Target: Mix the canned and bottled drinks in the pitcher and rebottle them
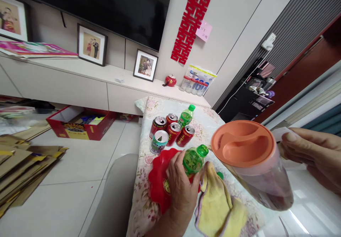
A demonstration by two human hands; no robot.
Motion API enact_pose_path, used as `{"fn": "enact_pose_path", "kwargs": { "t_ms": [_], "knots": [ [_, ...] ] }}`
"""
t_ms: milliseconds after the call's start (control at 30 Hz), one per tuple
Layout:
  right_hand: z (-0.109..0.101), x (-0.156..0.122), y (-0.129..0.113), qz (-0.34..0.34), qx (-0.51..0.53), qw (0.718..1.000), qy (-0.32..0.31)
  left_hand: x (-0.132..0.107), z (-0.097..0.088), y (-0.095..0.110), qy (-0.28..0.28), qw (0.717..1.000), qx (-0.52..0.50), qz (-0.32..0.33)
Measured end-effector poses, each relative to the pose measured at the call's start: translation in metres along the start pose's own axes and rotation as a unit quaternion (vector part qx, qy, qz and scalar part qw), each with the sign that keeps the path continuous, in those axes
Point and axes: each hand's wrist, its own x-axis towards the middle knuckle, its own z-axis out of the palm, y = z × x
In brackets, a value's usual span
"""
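My left hand (179, 187) is wrapped round a small green bottle (194, 160) with a green cap, lying over a red flower-shaped dish (157, 180) on the floral tablecloth (149, 109). My right hand (311, 155) grips the handle side of a clear plastic pitcher (262, 180) with an orange lid (242, 143), held up in the air at the right. A yellow cloth (218, 205) lies just right of my left hand.
Several red drink cans (173, 130), one teal can (159, 142) and another green bottle (186, 115) stand at the table's far end. A red box (80, 127) and flattened cardboard (23, 169) lie on the floor at left. A TV cabinet (80, 81) runs behind.
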Motion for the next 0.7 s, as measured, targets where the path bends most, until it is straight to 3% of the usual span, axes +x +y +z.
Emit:
{"fn": "enact_pose_path", "kwargs": {
  "t_ms": [133, 700],
  "knots": [
    [-0.0008, 0.0005, 0.0005, 0.041, 0.022, 0.999, -0.013, 0.0004, -0.0006, 0.001, 0.0, 1.0, 0.003, -0.001],
    [-0.0016, 0.001, 0.0019, 0.051, 0.02, 0.998, -0.007, 0.0008, -0.0004, 0.0004, 0.007, 1.0, 0.012, 0.01]
  ]
}}
